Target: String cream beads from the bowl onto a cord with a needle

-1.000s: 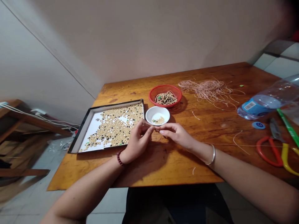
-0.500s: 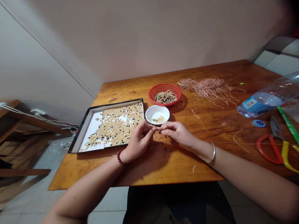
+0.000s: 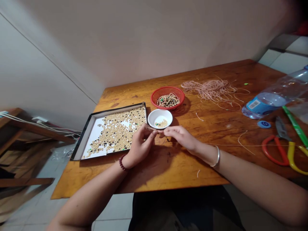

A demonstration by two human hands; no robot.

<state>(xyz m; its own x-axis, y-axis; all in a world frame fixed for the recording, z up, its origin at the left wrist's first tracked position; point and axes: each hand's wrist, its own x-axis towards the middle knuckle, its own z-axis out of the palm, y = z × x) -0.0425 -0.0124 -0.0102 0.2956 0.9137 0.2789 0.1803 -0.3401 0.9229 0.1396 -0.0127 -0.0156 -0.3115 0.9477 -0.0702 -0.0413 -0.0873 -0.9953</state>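
My left hand [image 3: 139, 147] and right hand [image 3: 180, 138] are close together above the wooden table [image 3: 192, 166], fingers curled and tips almost meeting. Between them I pinch a thin tan strand [image 3: 152, 128], its long axis running roughly left to right, nearly level, though it is too fine to make out clearly. Just behind my fingertips sits a small white bowl [image 3: 160, 117] holding a few round beads. To my left, a shallow black-rimmed tray [image 3: 84, 138] is scattered with smooth, round tan and dark beads [image 3: 115, 134]. Beyond the bowl is a red plastic basket [image 3: 166, 88] holding strung beads.
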